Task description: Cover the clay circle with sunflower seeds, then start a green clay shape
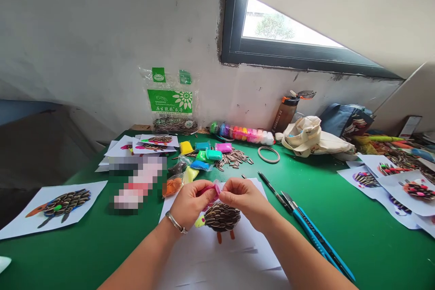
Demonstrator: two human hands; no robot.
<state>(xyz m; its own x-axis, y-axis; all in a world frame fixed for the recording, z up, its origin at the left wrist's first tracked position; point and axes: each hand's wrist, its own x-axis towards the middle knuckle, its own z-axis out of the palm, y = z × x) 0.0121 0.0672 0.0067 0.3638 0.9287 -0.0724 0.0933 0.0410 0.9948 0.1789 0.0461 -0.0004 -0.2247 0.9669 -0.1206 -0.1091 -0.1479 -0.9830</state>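
My left hand (189,203) is closed around a small pink packet (216,187) of what looks like modelling clay in clear plastic. The fingertips of my right hand (245,195) pinch the packet's edge from the other side. Right below both hands lies an animal figure of sunflower seeds (224,218), with a pale yellow-green head and two brown legs, on a stack of white paper (200,258). My fingers cover part of the packet and the figure's upper edge.
Coloured clay packets (186,147) and loose sunflower seeds (234,158) lie beyond my hands. A pen (272,189) and blue-handled cutter (312,229) rest at right. Seed pictures (68,204) flank both sides. A seed bag (171,102) and bottle (286,113) stand behind.
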